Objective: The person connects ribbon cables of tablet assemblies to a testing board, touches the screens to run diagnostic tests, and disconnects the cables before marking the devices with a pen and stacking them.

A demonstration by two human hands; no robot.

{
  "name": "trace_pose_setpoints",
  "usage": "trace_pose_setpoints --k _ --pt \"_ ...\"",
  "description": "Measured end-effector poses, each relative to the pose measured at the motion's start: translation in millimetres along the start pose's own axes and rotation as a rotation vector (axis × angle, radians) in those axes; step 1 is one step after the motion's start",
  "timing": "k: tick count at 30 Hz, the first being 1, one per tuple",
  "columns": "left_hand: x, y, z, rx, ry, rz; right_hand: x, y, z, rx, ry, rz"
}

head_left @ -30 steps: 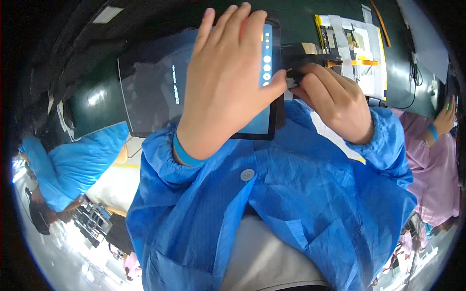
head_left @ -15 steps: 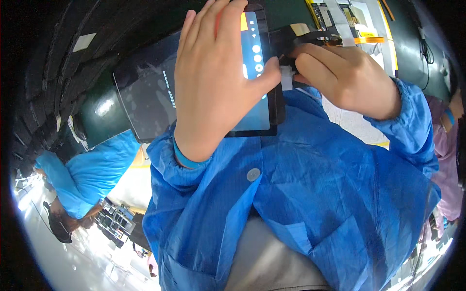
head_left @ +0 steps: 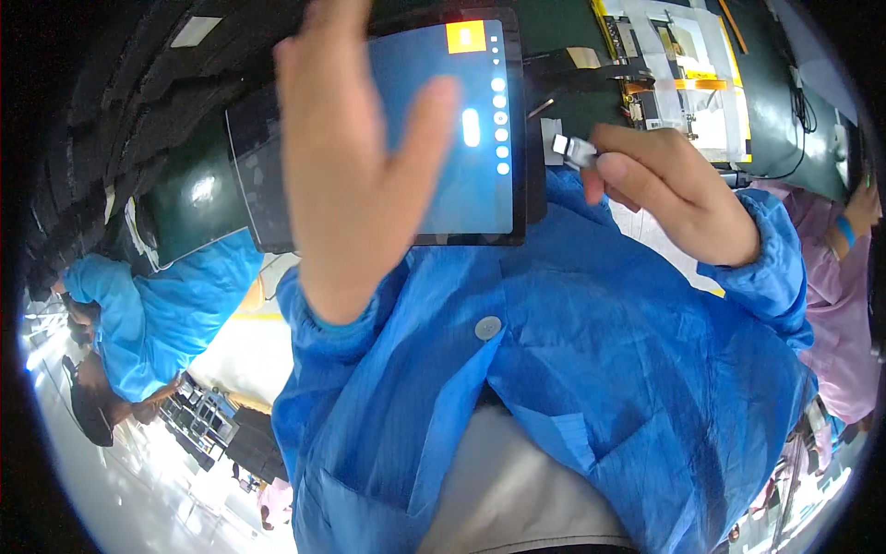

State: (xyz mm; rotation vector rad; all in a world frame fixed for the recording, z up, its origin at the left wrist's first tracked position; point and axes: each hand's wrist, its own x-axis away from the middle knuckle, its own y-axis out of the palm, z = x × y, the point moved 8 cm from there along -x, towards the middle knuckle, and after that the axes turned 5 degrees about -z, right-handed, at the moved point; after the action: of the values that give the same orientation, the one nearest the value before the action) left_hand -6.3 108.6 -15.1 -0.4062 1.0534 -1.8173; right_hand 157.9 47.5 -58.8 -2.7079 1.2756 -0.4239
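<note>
A tablet-like display [head_left: 484, 198] with a lit blue screen and a column of white icons lies in front of me. Over its left part hovers my left hand [head_left: 346, 185], blurred by motion, the thumb spread from the fingers; it appears to hold nothing. Whether it touches the glass I cannot tell. Beside the display's right edge, my right hand [head_left: 678, 189] pinches a cable plug [head_left: 574, 150] with a pale housing and a metal tip pointing left. Its cable is mostly hidden by the hand. A small white tab [head_left: 551, 129] shows just behind the plug.
At the upper right sits a circuit board assembly [head_left: 637, 42] with grey tape strips and an orange ribbon [head_left: 699, 84]. A black cable [head_left: 801, 115] coils on the dark green table [head_left: 577, 18]. People in blue [head_left: 198, 300] and pink clothing [head_left: 835, 314] are on either side.
My right hand has drawn back from the display's right edge, bringing the plug into view. My left hand has shifted left, uncovering more of the lit screen.
</note>
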Motion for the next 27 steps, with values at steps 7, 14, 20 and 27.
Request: trace_pose_setpoints --k 7,14,20,27 --pt "58 -69 -93 -0.162 -0.316 0.317 3 -11 -13 0.67 -0.199 0.361" --pt "77 -69 -153 0.211 -0.468 0.297 0 3 -28 1.073 -0.278 0.432" --pt "77 -65 -161 0.298 -0.428 0.251 -7 9 -30 1.056 -0.302 0.32" --pt "72 -55 -135 0.36 -0.346 0.125 -15 4 -24 1.024 -0.344 0.099"
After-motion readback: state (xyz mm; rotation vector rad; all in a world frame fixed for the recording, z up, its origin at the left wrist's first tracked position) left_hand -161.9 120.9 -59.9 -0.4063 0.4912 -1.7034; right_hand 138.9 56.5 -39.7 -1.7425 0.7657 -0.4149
